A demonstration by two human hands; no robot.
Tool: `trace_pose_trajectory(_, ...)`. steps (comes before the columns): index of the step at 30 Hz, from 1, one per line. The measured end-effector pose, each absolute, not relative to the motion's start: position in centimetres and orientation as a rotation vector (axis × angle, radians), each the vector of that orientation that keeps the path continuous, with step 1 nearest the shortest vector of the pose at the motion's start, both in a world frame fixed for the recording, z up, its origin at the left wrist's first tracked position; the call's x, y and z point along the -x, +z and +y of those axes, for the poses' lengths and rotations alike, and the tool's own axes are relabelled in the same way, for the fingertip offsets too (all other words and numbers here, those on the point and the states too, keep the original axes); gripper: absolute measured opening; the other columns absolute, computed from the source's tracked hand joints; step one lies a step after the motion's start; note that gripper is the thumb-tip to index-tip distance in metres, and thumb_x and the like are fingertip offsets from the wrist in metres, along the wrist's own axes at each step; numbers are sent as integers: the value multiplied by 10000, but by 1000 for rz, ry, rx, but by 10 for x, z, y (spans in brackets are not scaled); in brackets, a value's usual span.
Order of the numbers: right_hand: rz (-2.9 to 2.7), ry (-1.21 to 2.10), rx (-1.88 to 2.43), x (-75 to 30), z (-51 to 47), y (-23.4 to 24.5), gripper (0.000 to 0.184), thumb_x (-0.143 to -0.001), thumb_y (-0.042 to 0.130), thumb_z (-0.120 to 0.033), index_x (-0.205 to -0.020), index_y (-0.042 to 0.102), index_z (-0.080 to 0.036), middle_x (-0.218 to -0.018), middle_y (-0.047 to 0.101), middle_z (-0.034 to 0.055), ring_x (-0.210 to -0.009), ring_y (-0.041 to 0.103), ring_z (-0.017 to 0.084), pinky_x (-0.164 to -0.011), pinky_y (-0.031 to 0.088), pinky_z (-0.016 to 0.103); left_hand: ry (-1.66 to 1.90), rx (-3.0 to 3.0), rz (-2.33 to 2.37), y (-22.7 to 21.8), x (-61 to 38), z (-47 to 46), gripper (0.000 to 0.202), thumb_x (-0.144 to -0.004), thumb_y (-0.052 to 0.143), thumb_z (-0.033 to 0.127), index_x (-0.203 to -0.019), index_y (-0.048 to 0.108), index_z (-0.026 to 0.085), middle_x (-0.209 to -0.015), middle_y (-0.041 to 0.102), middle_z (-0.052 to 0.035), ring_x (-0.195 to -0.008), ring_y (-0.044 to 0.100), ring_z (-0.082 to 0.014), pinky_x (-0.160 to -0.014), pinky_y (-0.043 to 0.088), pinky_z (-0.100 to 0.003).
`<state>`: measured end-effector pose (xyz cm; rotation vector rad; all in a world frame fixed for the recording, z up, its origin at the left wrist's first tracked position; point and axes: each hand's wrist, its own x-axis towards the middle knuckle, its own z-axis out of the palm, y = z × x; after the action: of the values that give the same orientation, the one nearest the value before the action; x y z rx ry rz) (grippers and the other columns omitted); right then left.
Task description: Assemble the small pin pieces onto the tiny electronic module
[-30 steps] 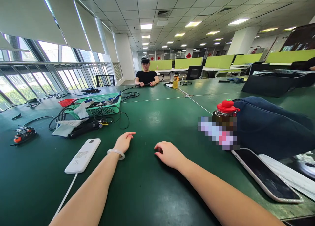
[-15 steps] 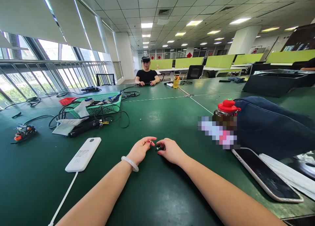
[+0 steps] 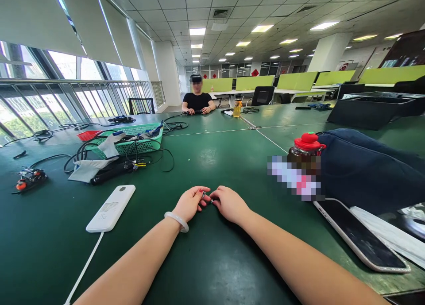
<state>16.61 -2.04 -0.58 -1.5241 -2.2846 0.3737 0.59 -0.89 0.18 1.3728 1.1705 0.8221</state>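
Near the middle of the green table [image 3: 212, 163], my left hand [image 3: 191, 203] is closed, thumb against fingers, around a tiny silvery piece [image 3: 203, 194] too small to name. My right hand [image 3: 230, 203] sits just beside it, its fingertips pinched on another tiny dark-and-white piece [image 3: 211, 201]. The fingertips of both hands nearly meet, and I cannot tell whether the two pieces touch. A pale bangle [image 3: 177, 221] circles my left wrist.
At left lie a white power bank [image 3: 111, 207] with its cable and a green basket [image 3: 142, 144] of cables and gloves. At right are a red-lidded jar [image 3: 306, 148], a dark blue bag [image 3: 365, 172] and a phone [image 3: 358, 234]. A person [image 3: 198, 102] sits across the table.
My right fingertips have closed on their small piece and come nearer to my left hand. The left fingers have curled in more, with the silvery piece showing more clearly.
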Motion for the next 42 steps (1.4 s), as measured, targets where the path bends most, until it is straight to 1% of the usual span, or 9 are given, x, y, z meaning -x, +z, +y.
trace_pose_trajectory(2,-2276,365,1508,-166,-20,-8,162,-795,499,-203,-888,632,-212,-874,571,35,-838,535,146,-764,395,242,805,-1418,1193,2,-5,-9,321,-806,422,363,-972,565,128,-728,605,-38,-515,471,-73,-432,330,-178)
trace_pose_trajectory(6,-2252,367,1470,-167,-16,-13,74,-775,540,-211,-790,612,-207,-825,558,19,-778,532,131,-713,395,228,817,-1529,1254,6,-4,-10,343,-789,434,398,-925,591,125,-694,629,-29,-423,382,-46,-445,323,-190)
trace_pose_trajectory(11,-2177,413,1458,-169,-13,-11,24,-744,570,-198,-745,593,-201,-800,572,11,-742,527,127,-671,385,227,858,-1534,1279,6,-3,-10,364,-771,461,415,-941,593,121,-751,663,-55,-414,384,-48,-460,345,-203)
trace_pose_trajectory(18,-2051,503,1384,-170,-15,-2,117,-790,498,-208,-762,611,-219,-748,628,-4,-712,552,133,-665,395,247,922,-1478,1251,3,-2,-8,231,-760,484,181,-969,569,131,-870,649,-75,-526,523,-62,-459,387,-174)
trace_pose_trajectory(24,-1955,523,1301,-167,-18,1,140,-768,521,-210,-751,659,-223,-761,651,7,-734,570,139,-711,417,262,933,-1403,1171,5,-6,-12,264,-739,494,76,-995,541,122,-898,614,-80,-674,629,-109,-639,500,-245)
trace_pose_trajectory(29,-1682,837,1264,-165,-16,-3,117,-701,558,-203,-799,621,-212,-719,639,-16,-635,572,119,-635,448,253,927,-1470,1104,4,-7,-15,342,-702,541,64,-1035,544,139,-928,627,-75,-755,641,-134,-776,497,-299)
trace_pose_trajectory(33,-1476,1007,1225,-164,-14,-7,124,-652,596,-233,-766,572,-191,-658,595,-31,-574,547,104,-569,451,235,914,-1468,1061,7,-9,-19,317,-718,541,106,-1033,556,139,-895,649,-75,-773,640,-148,-754,507,-297)
trace_pose_trajectory(38,-1420,1018,1166,-163,-14,-6,131,-630,620,-250,-727,564,-182,-650,603,-24,-618,566,111,-621,460,245,914,-1523,1107,11,-9,-22,295,-740,549,201,-1029,567,143,-827,665,-65,-753,638,-160,-680,516,-279)
trace_pose_trajectory(42,-1390,1071,1126,-162,-15,-3,173,-628,621,-240,-783,571,-183,-691,634,-6,-669,598,127,-665,477,263,922,-1751,1150,11,-7,-22,335,-733,567,254,-1057,570,173,-764,674,-35,-725,625,-156,-716,494,-279)
